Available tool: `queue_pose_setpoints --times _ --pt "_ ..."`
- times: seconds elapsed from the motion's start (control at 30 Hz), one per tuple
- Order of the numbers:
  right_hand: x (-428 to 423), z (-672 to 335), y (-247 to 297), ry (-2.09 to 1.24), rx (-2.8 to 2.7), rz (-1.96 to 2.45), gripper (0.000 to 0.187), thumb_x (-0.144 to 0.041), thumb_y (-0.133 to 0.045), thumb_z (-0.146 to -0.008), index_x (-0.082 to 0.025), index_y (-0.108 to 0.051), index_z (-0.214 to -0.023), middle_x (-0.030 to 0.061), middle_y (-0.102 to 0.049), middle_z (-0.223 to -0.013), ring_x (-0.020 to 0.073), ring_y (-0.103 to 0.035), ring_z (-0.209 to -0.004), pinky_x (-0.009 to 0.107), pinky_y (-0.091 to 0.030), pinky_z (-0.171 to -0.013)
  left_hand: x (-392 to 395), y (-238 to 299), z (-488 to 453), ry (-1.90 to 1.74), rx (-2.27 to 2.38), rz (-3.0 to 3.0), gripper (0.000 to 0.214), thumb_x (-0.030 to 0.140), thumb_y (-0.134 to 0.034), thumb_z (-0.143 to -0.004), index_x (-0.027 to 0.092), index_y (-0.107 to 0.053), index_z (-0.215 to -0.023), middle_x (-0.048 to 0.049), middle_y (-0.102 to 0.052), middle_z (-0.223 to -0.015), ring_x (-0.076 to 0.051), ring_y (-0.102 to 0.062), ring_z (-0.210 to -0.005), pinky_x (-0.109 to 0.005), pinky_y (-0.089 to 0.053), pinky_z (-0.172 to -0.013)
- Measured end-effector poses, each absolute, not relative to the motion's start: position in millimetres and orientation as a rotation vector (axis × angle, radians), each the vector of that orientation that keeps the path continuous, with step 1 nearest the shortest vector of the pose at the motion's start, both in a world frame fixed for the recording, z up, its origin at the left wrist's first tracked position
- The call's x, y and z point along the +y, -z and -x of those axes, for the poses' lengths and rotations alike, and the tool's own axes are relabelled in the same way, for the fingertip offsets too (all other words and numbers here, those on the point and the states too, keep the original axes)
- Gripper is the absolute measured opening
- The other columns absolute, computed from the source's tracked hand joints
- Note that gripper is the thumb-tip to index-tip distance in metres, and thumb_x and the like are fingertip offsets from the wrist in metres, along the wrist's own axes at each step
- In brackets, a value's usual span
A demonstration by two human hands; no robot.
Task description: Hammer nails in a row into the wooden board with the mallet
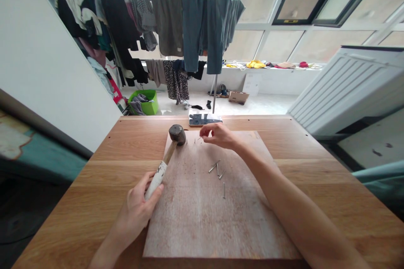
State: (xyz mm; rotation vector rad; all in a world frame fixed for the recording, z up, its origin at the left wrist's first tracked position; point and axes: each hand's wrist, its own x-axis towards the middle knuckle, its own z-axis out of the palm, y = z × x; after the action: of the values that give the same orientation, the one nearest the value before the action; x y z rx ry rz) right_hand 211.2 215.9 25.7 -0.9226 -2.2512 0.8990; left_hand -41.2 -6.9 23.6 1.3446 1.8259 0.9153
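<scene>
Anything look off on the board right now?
One nail just beyond the right hand seems to lean sharply, unlike the short upright nails beside it. Several loose nails also lie scattered across the wooden board.

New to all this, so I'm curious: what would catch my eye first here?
A dark-headed mallet gripped in the left hand stands out at the left of a pale board. The right hand reaches over the board's far part, above loose nails. Beyond the table, clothes hang before the windows.
</scene>
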Motion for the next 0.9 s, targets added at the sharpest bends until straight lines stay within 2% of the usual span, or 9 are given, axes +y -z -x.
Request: queue_pose_setpoints --times 0.27,0.5,0.77,0.9 --pt "216 -216 -31 -0.845 -2.361 0.942 0.010 -0.012 -0.064 -0.074 -0.018 -0.071 -0.077 -0.0006 -0.067 -0.073 0.0127 -0.061 -0.069 0.025 -0.045 -0.067 -6 -23 41 -0.904 1.812 -1.345 0.040 0.052 -0.062 -0.084 0.022 -0.068 -0.110 -0.0057 -0.076 -0.082 -0.020 -0.068 -0.055 -0.024 -0.047 -0.042" --pt "213 -218 -36 -0.864 -2.421 0.979 0.008 -0.011 -0.067 -0.073 -0.017 -0.072 -0.076 -0.0011 -0.064 -0.069 0.0118 -0.056 -0.065 0.024 -0.042 -0.062 -6 -20 43 -0.872 1.834 -1.403 0.039 0.052 -0.058 -0.086 0.022 -0.067 -0.110 -0.0065 -0.077 -0.092 -0.020 -0.070 -0.059 -0.024 -0.051 -0.045" --pt "216 -217 -32 -0.921 -2.402 0.940 0.012 -0.013 -0.066 -0.079 -0.017 -0.075 -0.084 0.0027 -0.073 -0.080 0.0136 -0.064 -0.073 0.025 -0.048 -0.067 -6 -19 44 -0.909 1.850 -1.449 0.038 0.052 -0.060 -0.085 0.023 -0.069 -0.108 -0.0050 -0.077 -0.084 -0.023 -0.073 -0.064 -0.026 -0.055 -0.049" --pt "219 -219 -28 -1.099 -2.342 0.900 0.014 -0.017 -0.071 -0.077 -0.017 -0.076 -0.090 0.0045 -0.076 -0.089 0.0143 -0.068 -0.077 0.025 -0.053 -0.068 -6 -17 45 -0.910 1.846 -1.464 0.039 0.053 -0.059 -0.086 0.022 -0.069 -0.108 -0.0046 -0.076 -0.080 -0.024 -0.073 -0.067 -0.027 -0.055 -0.050"
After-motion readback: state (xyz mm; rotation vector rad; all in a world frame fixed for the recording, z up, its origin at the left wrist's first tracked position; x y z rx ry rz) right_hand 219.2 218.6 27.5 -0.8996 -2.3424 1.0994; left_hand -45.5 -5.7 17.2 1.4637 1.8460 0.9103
